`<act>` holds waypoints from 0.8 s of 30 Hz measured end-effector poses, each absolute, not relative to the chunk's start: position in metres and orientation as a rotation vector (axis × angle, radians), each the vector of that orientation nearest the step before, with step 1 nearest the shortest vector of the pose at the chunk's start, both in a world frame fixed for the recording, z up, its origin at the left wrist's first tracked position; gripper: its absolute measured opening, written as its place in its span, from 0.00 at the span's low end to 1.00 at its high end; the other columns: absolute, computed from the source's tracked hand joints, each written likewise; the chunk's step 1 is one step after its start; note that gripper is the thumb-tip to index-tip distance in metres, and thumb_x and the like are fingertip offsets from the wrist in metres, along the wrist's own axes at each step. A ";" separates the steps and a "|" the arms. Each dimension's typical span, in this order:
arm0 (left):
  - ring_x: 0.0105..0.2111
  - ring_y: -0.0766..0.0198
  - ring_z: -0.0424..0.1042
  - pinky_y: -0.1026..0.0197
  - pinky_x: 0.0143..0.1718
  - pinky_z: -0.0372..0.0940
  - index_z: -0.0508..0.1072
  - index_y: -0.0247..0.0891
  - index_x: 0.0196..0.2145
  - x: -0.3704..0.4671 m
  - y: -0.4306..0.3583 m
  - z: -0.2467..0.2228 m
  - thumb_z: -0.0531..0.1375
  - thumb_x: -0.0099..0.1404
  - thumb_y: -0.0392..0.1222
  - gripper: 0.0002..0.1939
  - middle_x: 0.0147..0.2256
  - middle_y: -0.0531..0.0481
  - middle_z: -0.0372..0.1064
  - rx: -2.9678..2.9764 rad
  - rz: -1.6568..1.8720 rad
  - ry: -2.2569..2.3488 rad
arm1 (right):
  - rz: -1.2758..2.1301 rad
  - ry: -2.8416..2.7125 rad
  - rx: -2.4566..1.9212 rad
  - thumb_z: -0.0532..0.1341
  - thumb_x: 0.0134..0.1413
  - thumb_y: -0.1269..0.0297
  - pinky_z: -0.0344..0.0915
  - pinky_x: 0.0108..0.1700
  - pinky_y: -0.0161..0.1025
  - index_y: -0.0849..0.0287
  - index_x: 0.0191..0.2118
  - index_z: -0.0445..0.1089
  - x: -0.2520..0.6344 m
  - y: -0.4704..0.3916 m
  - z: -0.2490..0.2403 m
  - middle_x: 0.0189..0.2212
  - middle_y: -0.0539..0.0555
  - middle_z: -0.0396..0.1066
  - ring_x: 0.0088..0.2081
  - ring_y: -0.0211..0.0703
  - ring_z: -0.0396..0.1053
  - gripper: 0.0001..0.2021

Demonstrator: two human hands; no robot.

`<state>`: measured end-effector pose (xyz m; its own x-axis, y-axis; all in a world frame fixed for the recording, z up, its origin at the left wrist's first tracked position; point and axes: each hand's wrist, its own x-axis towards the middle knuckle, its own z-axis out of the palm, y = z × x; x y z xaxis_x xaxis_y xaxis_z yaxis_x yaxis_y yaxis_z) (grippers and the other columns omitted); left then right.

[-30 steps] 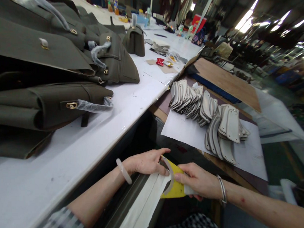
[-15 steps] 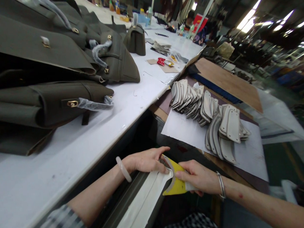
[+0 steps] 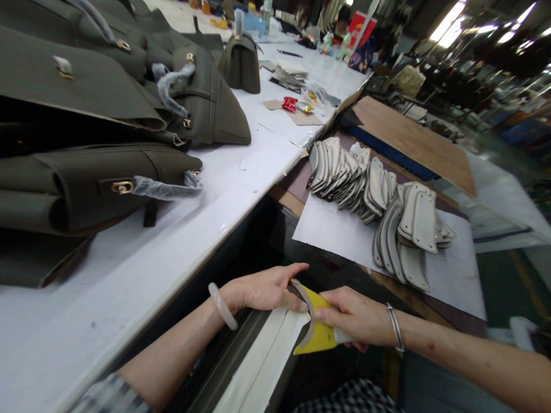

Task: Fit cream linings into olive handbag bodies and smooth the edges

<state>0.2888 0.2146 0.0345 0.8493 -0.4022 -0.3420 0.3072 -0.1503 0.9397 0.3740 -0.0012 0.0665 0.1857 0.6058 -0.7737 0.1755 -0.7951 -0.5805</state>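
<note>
Low in front of me lies a dark olive bag piece with a long white strip along it. My left hand grips its far end, thumb pressed near the strip's tip and index finger stretched out; the other fingers are mostly hidden. My right hand is closed on a yellow piece with a curved grey edge, thumb on top. That grey edge meets the end of the bag piece, close to my left thumb. Something whitish shows under my right fingers.
Dark olive handbags with wrapped straps crowd the white table at left. To the right, stacks of pale curved pieces with holes rest on white paper. A brown board lies behind them. Red and gold packets are farther back.
The view has shifted slightly. Both hands keep their grips, and the yellow piece stays against the end of the bag piece with hardly any movement.
</note>
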 end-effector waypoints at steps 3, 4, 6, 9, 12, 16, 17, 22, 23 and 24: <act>0.38 0.55 0.72 0.60 0.35 0.64 0.45 0.31 0.70 0.289 0.215 0.032 0.65 0.55 0.46 0.52 0.46 0.41 0.74 1.593 -0.630 -0.074 | 1.664 -0.571 -2.041 0.53 0.63 0.48 0.54 0.11 0.25 0.60 0.37 0.64 0.367 -0.003 0.062 0.17 0.46 0.65 0.12 0.32 0.59 0.18; 0.38 0.56 0.72 0.61 0.35 0.64 0.45 0.33 0.70 0.289 0.215 0.031 0.65 0.55 0.46 0.52 0.46 0.42 0.74 1.589 -0.636 -0.072 | 1.670 -0.528 -2.021 0.53 0.62 0.47 0.55 0.11 0.25 0.60 0.37 0.64 0.364 -0.003 0.060 0.16 0.46 0.64 0.12 0.32 0.60 0.18; 0.37 0.58 0.71 0.62 0.35 0.64 0.43 0.35 0.70 0.287 0.215 0.030 0.66 0.55 0.44 0.52 0.45 0.43 0.73 1.564 -0.642 -0.061 | 1.676 -0.482 -1.985 0.53 0.62 0.47 0.56 0.11 0.26 0.59 0.37 0.63 0.359 -0.001 0.058 0.16 0.45 0.65 0.12 0.33 0.60 0.18; 0.37 0.61 0.70 0.61 0.37 0.64 0.39 0.37 0.70 0.285 0.214 0.031 0.66 0.55 0.43 0.54 0.46 0.44 0.71 1.422 -0.614 -0.045 | 1.687 -0.451 -1.945 0.53 0.62 0.47 0.57 0.11 0.26 0.60 0.37 0.61 0.353 0.004 0.055 0.15 0.46 0.66 0.11 0.34 0.61 0.18; 0.38 0.61 0.70 0.58 0.41 0.64 0.32 0.38 0.70 0.280 0.213 0.032 0.68 0.54 0.46 0.59 0.50 0.42 0.67 1.299 -0.556 -0.042 | 1.721 -0.379 -1.872 0.52 0.63 0.45 0.59 0.11 0.27 0.59 0.38 0.59 0.346 0.007 0.053 0.14 0.47 0.67 0.11 0.36 0.62 0.19; 0.47 0.56 0.69 0.52 0.51 0.63 0.40 0.36 0.70 0.266 0.216 0.035 0.64 0.60 0.56 0.51 0.55 0.38 0.66 1.353 -0.457 -0.011 | 1.736 -0.243 -1.756 0.49 0.64 0.41 0.60 0.11 0.29 0.60 0.38 0.60 0.330 0.007 0.048 0.14 0.50 0.67 0.11 0.39 0.64 0.23; 0.50 0.55 0.68 0.52 0.53 0.62 0.46 0.36 0.69 0.260 0.217 0.037 0.60 0.64 0.58 0.45 0.57 0.38 0.65 1.368 -0.434 0.027 | 1.746 -0.200 -1.734 0.48 0.64 0.40 0.60 0.11 0.30 0.60 0.36 0.61 0.325 0.007 0.047 0.14 0.51 0.67 0.11 0.40 0.64 0.25; 0.59 0.54 0.64 0.54 0.63 0.55 0.65 0.37 0.61 0.228 0.217 0.045 0.50 0.71 0.59 0.30 0.60 0.45 0.66 1.501 -0.360 0.207 | 1.739 -0.113 -1.585 0.51 0.57 0.32 0.59 0.11 0.30 0.63 0.35 0.64 0.298 -0.002 0.041 0.13 0.53 0.67 0.11 0.40 0.64 0.32; 0.60 0.55 0.63 0.54 0.64 0.54 0.65 0.37 0.62 0.223 0.216 0.045 0.50 0.71 0.59 0.30 0.61 0.45 0.65 1.531 -0.351 0.228 | 1.739 -0.104 -1.541 0.53 0.53 0.29 0.59 0.11 0.30 0.63 0.37 0.64 0.293 -0.006 0.042 0.13 0.53 0.67 0.11 0.40 0.63 0.34; 0.60 0.55 0.62 0.54 0.64 0.53 0.64 0.37 0.63 0.219 0.214 0.044 0.50 0.71 0.59 0.31 0.62 0.46 0.64 1.548 -0.345 0.246 | 1.741 -0.093 -1.504 0.54 0.50 0.28 0.59 0.11 0.30 0.63 0.39 0.64 0.290 -0.012 0.044 0.14 0.53 0.68 0.11 0.40 0.63 0.36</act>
